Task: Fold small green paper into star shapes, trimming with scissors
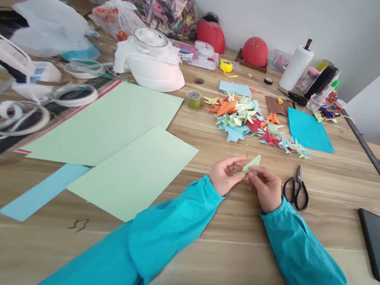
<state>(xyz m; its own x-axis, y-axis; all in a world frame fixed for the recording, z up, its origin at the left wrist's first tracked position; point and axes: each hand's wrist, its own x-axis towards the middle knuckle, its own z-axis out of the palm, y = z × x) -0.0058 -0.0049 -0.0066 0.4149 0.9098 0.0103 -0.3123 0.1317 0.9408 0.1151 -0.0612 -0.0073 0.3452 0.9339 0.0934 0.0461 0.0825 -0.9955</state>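
Observation:
Both my hands meet over the wooden table [233, 241], pinching a small folded piece of pale green paper [253, 163]. My left hand [225, 175] holds its left end with thumb and fingers closed. My right hand [265, 186] grips the right side, fingers curled. The paper's pointed tip sticks up above my fingers. Both arms wear teal sleeves. A pile of several folded paper shapes [249, 120] in orange, green, blue and red lies just beyond my hands.
Black scissors [296, 190] lie right of my right hand, a dark phone [377, 246] further right. Large pale green sheets [113, 137] and a light blue strip [43, 191] cover the left. A teal sheet [309, 130], tape rolls [73, 93], thread spool [193, 98] and clutter sit behind.

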